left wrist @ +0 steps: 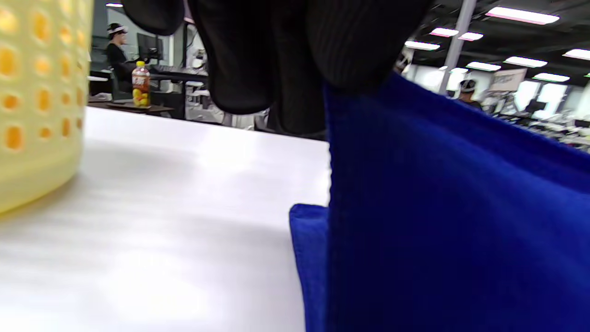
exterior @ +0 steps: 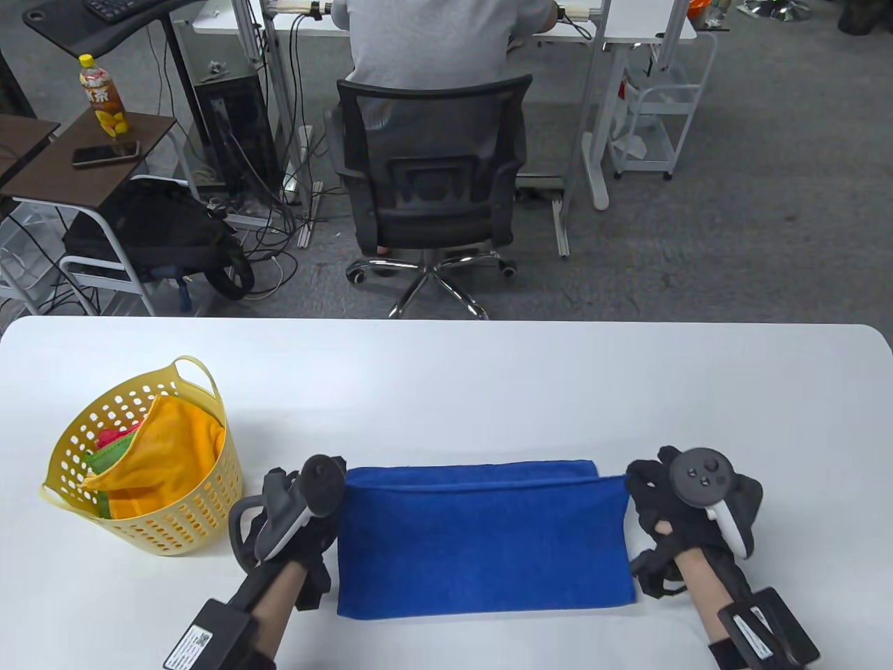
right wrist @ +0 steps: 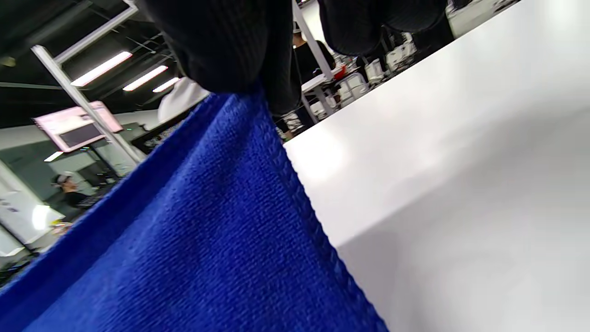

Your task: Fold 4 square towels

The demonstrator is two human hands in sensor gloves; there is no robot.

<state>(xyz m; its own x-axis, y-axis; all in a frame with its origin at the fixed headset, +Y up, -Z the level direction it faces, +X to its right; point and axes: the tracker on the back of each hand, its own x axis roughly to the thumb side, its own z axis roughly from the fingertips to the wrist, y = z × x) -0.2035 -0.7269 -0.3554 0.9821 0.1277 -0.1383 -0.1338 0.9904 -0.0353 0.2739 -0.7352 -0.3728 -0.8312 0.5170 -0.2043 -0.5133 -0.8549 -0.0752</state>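
Observation:
A blue towel (exterior: pixel 481 537) lies folded in half on the white table (exterior: pixel 446 391), near the front edge. My left hand (exterior: pixel 335 488) pinches the upper layer's far left corner. My right hand (exterior: pixel 638 485) pinches its far right corner. The upper layer is lifted a little; a strip of the lower layer shows behind it. In the left wrist view my fingers (left wrist: pixel 295 69) grip the blue towel (left wrist: pixel 438 221) above the table. In the right wrist view my fingers (right wrist: pixel 221 50) grip the blue towel's (right wrist: pixel 193 249) corner. An orange towel (exterior: pixel 167 440) and other coloured towels sit in the yellow basket (exterior: pixel 188 516).
The yellow basket stands at the table's left, close to my left hand, and fills the left edge of the left wrist view (left wrist: pixel 37 92). Beyond the table's far edge are an office chair (exterior: pixel 429 195) with a seated person and desks.

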